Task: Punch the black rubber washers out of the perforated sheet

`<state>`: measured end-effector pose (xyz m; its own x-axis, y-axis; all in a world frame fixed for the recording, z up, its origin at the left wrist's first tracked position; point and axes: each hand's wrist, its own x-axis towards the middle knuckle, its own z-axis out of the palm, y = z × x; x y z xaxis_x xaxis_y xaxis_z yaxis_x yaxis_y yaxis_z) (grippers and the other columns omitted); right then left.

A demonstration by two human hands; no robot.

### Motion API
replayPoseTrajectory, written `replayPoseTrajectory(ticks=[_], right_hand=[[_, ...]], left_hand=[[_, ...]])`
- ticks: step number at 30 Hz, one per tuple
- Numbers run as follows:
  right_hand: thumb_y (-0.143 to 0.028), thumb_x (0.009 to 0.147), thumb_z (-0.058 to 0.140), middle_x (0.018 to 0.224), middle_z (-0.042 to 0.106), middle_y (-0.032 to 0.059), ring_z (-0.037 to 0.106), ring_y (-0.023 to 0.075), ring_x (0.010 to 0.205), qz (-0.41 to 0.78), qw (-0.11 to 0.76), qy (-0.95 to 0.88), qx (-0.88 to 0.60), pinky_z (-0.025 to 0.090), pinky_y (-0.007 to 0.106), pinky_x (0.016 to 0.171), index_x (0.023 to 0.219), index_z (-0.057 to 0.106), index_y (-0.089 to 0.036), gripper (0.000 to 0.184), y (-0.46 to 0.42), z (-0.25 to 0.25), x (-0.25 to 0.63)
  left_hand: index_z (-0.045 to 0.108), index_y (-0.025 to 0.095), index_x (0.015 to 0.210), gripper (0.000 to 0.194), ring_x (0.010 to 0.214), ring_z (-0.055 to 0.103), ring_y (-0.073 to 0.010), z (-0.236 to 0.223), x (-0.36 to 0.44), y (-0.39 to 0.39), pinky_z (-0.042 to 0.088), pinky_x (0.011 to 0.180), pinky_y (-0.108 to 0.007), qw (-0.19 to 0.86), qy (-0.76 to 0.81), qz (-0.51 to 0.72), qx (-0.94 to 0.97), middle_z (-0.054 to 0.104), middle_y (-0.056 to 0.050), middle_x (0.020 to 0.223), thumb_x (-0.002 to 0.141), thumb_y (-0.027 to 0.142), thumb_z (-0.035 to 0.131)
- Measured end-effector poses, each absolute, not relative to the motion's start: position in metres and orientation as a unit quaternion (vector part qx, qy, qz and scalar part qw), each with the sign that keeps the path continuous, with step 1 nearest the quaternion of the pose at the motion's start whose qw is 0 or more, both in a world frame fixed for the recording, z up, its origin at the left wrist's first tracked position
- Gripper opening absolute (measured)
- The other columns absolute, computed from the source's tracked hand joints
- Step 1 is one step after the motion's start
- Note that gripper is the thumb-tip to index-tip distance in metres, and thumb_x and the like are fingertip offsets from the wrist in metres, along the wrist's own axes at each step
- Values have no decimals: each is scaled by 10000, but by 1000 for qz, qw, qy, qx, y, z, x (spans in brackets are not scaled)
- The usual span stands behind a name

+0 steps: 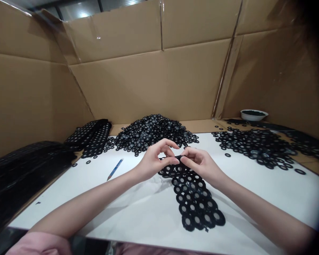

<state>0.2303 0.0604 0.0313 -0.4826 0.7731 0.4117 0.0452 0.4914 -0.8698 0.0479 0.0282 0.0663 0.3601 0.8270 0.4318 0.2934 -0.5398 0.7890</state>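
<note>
A strip of joined black rings (194, 196) hangs down from my hands, its lower end lying on the white sheet (133, 216). With thumb and fingers, my left hand (159, 157) pinches the upper edge of this strip. My right hand (199, 159) grips the same edge just beside it, the two thumb tips nearly meeting. Pale round centres show through the rings. The exact bit between the fingertips is small and partly hidden.
Loose black rings form a tall heap (154, 132) behind my hands and a flatter pile (255, 145) at right. A blue pencil (115, 169) lies at left. Folded black ring fabric (91, 134) and dark stacked material (29, 177) sit farther left. A white bowl (248, 117) stands near cardboard walls (149, 81).
</note>
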Motion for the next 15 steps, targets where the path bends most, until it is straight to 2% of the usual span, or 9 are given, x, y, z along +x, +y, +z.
replayPoseTrajectory(ticks=[3,5,15], right_hand=[[-401,836,532,596,391,-31,356,99,570,429,438,-740,-277,303,231,505,641,456,-182,303,58,30,229],[-410,835,533,603,377,-31,348,99,575,432,444,-735,-276,302,228,508,640,442,-184,311,56,30,229],[-338,793,603,729,581,9,540,143,681,480,458,-708,-242,423,248,618,778,563,-195,149,49,36,231]], left_hand=[[529,162,1001,278,685,580,-125,66,50,28,452,694,-233,336,353,438,756,583,11,683,768,195,677],[525,164,995,290,686,579,-124,68,51,26,455,688,-228,344,347,446,750,577,12,681,757,197,689],[539,169,996,339,744,583,-147,79,52,13,455,748,-273,332,348,458,748,598,-16,759,715,157,727]])
